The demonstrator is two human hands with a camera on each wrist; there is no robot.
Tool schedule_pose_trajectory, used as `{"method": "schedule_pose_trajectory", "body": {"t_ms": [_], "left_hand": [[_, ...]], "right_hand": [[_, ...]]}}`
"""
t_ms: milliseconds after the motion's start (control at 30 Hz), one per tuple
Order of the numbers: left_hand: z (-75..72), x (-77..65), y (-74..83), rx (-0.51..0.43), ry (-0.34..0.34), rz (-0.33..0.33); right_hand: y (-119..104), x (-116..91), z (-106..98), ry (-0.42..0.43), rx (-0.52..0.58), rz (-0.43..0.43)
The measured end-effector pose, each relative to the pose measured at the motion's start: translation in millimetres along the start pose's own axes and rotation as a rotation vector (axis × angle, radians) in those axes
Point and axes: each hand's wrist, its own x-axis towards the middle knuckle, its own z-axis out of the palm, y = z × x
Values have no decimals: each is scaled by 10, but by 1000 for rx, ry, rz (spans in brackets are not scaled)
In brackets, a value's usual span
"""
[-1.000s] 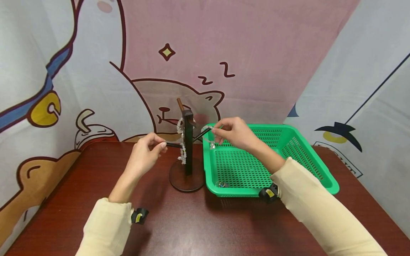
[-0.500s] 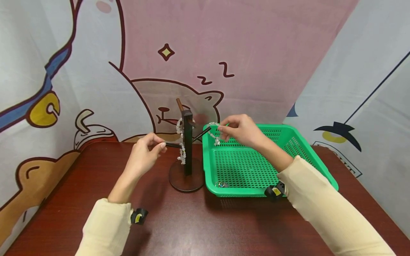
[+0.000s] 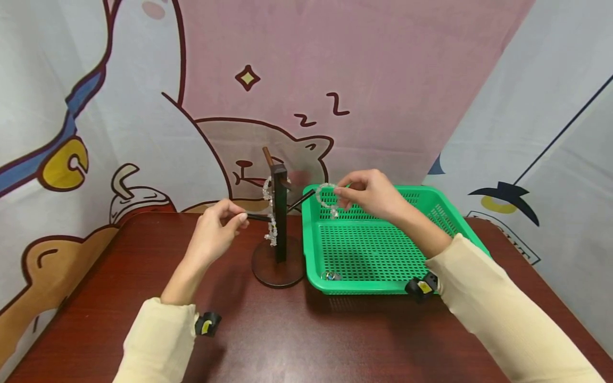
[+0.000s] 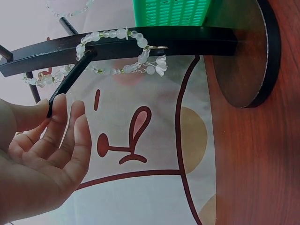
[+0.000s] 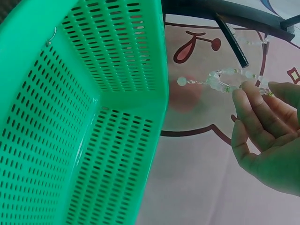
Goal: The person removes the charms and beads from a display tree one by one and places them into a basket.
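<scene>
My left hand (image 3: 213, 232) pinches the end of a peg (image 4: 70, 79) on a dark wooden stand (image 3: 280, 223). Around that peg hangs a beaded bracelet (image 4: 112, 34) of white and clear beads with a small flower charm. More beads (image 3: 267, 189) hang higher on the stand's left side. My right hand (image 3: 375, 198) pinches another clear beaded bracelet (image 5: 225, 87) by its edge, its charm dangling. That bracelet is apart from the tip of the stand's right-hand peg (image 3: 301, 200) and overlaps the back of the green basket in the head view.
A green plastic basket (image 3: 310, 266) stands right of the stand, with small ring-like items (image 3: 330, 276) in its near left corner. The stand's round base (image 3: 278, 274) rests on the brown table (image 3: 287, 340). A printed cloth (image 3: 373, 80) hangs behind.
My right hand has moved to the right, drawing the bracelet off the end of the right-hand peg and away from it. The left hand has stayed on its peg.
</scene>
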Motion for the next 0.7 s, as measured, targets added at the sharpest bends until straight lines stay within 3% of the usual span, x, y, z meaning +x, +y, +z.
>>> {"method": "schedule_pose_trajectory", "body": {"t_ms": [700], "left_hand": [[-5,-12,18,-21,-17,-28]], "right_hand": [[-47,-271,-129,-4,-74,-38]]}}
